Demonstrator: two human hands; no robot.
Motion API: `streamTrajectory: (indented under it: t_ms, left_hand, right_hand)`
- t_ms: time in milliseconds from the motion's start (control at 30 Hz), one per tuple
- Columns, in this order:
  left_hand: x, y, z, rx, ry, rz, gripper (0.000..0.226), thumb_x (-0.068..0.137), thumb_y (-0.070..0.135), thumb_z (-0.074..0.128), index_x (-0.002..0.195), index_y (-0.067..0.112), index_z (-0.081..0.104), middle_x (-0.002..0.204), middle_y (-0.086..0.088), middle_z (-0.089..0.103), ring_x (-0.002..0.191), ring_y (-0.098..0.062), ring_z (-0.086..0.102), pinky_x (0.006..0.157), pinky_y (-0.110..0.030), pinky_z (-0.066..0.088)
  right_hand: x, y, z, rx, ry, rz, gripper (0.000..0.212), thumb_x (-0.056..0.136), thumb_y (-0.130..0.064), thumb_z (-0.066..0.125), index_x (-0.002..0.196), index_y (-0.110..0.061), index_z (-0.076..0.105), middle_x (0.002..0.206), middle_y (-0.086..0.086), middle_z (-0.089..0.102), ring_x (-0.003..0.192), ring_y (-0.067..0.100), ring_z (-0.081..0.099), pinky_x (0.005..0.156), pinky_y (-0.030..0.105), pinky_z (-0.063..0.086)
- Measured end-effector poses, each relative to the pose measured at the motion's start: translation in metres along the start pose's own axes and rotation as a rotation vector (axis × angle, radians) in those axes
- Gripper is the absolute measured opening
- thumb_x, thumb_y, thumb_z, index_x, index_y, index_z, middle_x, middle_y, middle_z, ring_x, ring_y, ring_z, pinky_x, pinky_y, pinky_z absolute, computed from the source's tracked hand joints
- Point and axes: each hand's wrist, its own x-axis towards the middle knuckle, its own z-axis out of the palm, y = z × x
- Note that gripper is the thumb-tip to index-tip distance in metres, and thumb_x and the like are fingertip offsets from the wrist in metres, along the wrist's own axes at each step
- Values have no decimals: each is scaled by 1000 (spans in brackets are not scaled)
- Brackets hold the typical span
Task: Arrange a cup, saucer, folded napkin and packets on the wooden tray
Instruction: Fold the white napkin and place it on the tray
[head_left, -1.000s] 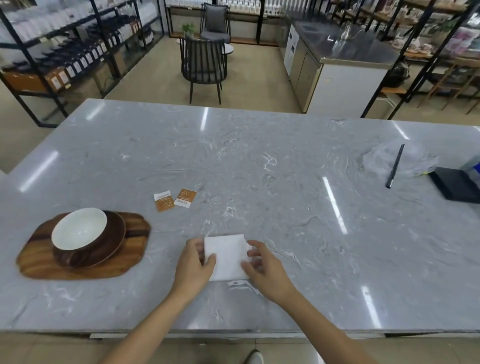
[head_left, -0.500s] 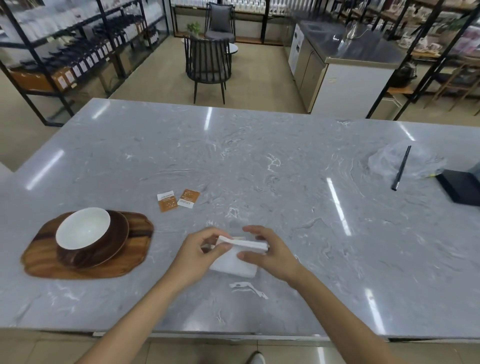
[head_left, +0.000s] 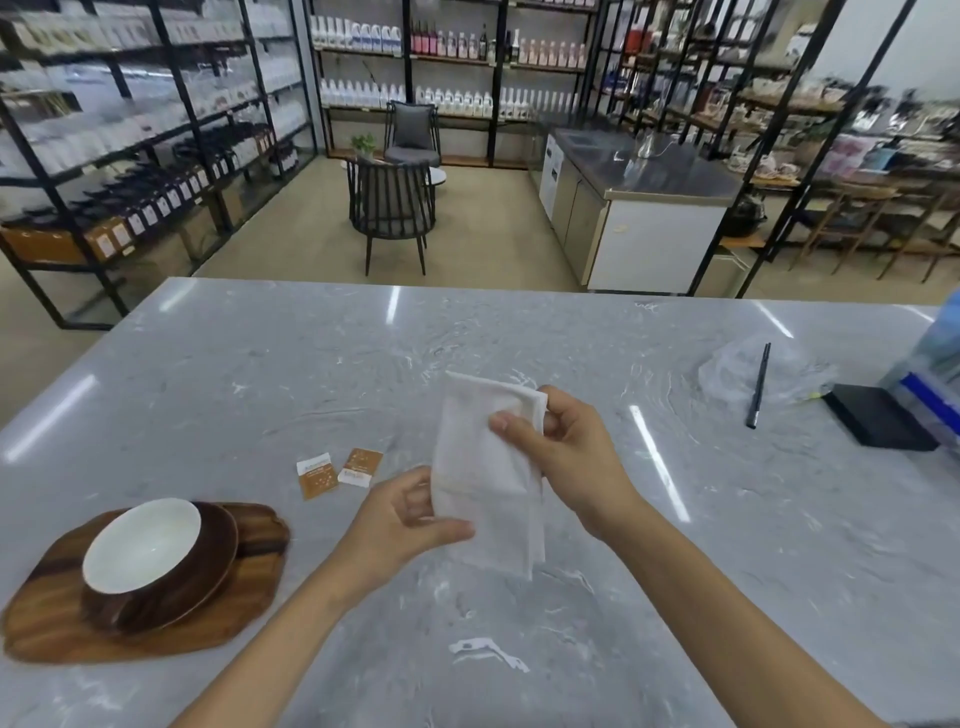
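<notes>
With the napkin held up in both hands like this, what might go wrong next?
1. The napkin hangs loosely between the left hand and right hand; its fold may fall open.
2. The cup and saucer crowd the wooden tray, leaving little room for the napkin and packets.

both hands (head_left: 566, 457) pinching white napkin (head_left: 480, 467) above marble table (head_left: 675, 571)
</notes>
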Motion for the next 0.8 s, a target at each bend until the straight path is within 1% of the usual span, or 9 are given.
streamTrajectory:
  t_ms: [67,167,300,367,467,533,633,700,800]
  left_hand:
    - [4,-3,4,-39,7,14,46,69,10,86,114,10,73,109,-14,78,103,-30,75,82,-29,60]
    - [10,0,3,-73,13,31,36,78,14,85,113,16,74,111,-14,77,103,-30,74,81,-30,60]
    - [12,5,-6,-76,-45,15,36,84,27,78,118,22,67,117,-12,76,106,-26,73,86,-34,60]
    - [12,4,-12,-36,-75,-10,37,82,26,80,116,21,65,114,-12,77,104,-28,74,83,-33,61]
    - [12,-2,-19,8,-97,-22,38,82,12,82,114,8,62,107,-17,78,96,-29,76,79,-32,61]
    - [13,-3,-20,35,-89,-14,34,83,9,79,114,7,64,106,-15,79,96,-27,76,81,-30,60]
    - [20,12,-16,59,-10,65,31,84,17,76,114,15,66,105,-10,79,96,-24,76,83,-30,60]
    - [30,27,-12,19,45,135,31,82,20,75,112,18,69,104,-10,79,94,-22,76,81,-32,61]
    - [43,43,-10,97,65,208,30,81,22,76,110,15,72,105,-10,79,96,-22,75,80,-31,61]
  right_hand:
    - [2,-7,-3,-4,0,11,25,85,-28,81,83,-12,62,74,-1,74,69,14,72,57,23,53]
    - [7,-14,-13,20,-12,61,31,83,-34,82,98,-14,64,86,7,80,81,22,77,62,26,57]
    - [21,-22,-30,32,-51,103,25,80,-26,83,102,-21,73,89,5,79,82,19,76,70,33,61]
    - [29,-25,-37,-28,-100,95,22,83,-18,82,103,-21,74,88,3,78,81,18,75,73,36,63]
    - [39,-31,-44,-98,-163,47,21,86,-14,80,104,-22,75,85,2,78,80,17,74,70,30,62]
    - [44,-35,-47,-111,-198,21,22,84,-19,81,105,-23,76,87,3,78,82,18,76,69,28,61]
    - [48,-36,-47,-139,-261,-1,21,82,-25,83,102,-22,77,92,0,79,84,15,76,69,23,58]
    - [49,-32,-43,-197,-291,-20,17,82,-27,83,98,-23,78,91,-5,78,80,10,74,67,18,55]
    - [48,-21,-37,-261,-303,-45,12,83,-25,83,95,-24,79,89,-7,77,78,5,71,66,15,52]
